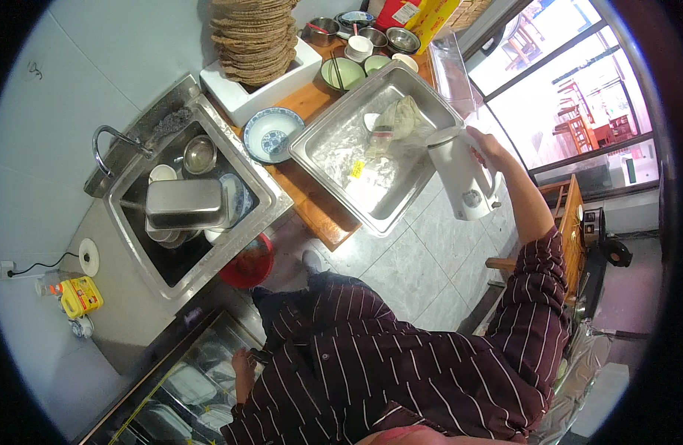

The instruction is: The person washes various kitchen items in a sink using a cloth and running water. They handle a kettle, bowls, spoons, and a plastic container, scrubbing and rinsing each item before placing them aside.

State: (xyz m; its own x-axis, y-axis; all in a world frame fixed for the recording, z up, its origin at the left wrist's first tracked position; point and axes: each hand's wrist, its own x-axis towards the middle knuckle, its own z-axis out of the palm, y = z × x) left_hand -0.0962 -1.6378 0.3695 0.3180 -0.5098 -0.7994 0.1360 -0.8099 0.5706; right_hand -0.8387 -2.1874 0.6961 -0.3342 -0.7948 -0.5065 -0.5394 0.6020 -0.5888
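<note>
My right hand [485,150] grips the handle of a white electric kettle [461,181]. The kettle is tilted, its top at the near right rim of a deep stainless steel tray [333,192]. Inside the tray lie a wet, pale greenish cloth or bag [400,119], a small white piece [370,122] and a yellow label [357,168]. Shiny glare covers the tray's bottom, so I cannot tell how much liquid is there. Low on the left, my left hand [244,364] hangs beside my striped shirt, near a glass-topped cabinet [191,384]; whether it holds the dark thing beside it is unclear.
A steel sink [280,203] holds dishes and an upturned metal pan [183,203]. Beside the tray, a blue-and-white bowl [273,135] stands on the wooden table [319,214]. A red bucket [263,267] sits below. Green bowls [342,72] and stacked woven mats [255,41] are behind.
</note>
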